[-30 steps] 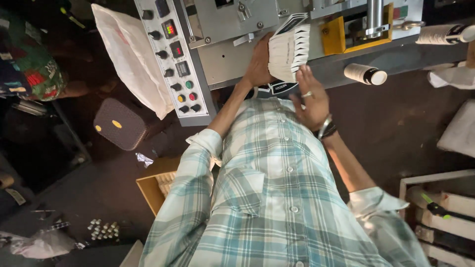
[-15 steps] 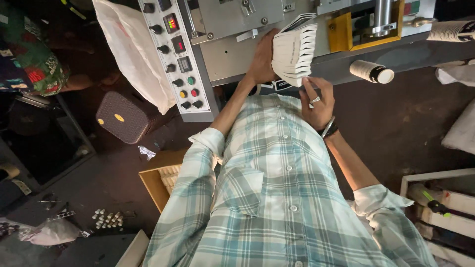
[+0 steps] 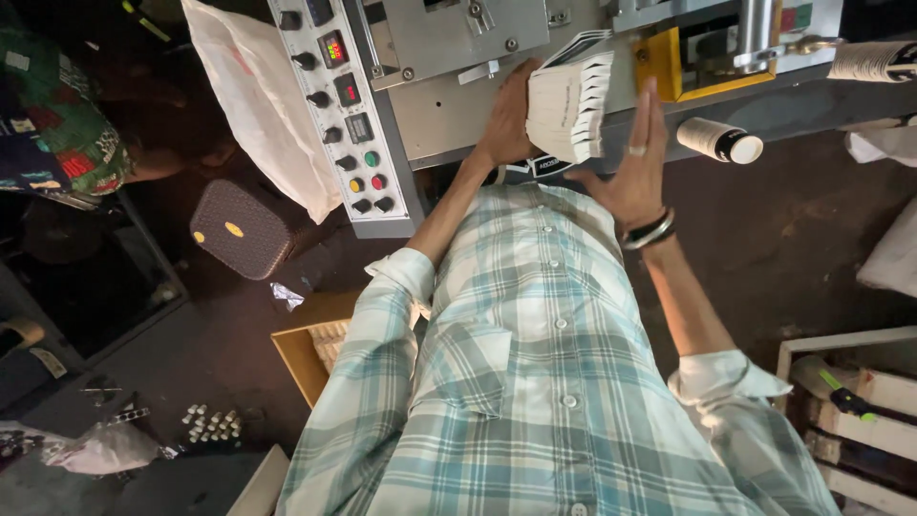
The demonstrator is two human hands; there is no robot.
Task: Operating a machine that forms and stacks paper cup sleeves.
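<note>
Nearest me, my plaid shirt (image 3: 535,382) fills the lower view and hides whatever lies under it. To the left, an open cardboard box (image 3: 310,354) sits low by my side, its contents mostly cut off. Farther out, my left hand (image 3: 506,119) clasps the stack of white packets (image 3: 571,107) against the grey machine (image 3: 449,67), steadying it upright. My right hand (image 3: 635,162) is flat, fingers straight, holding nothing, just beside the stack's right edge, seemingly squaring it. I can't tell whether the palm touches.
</note>
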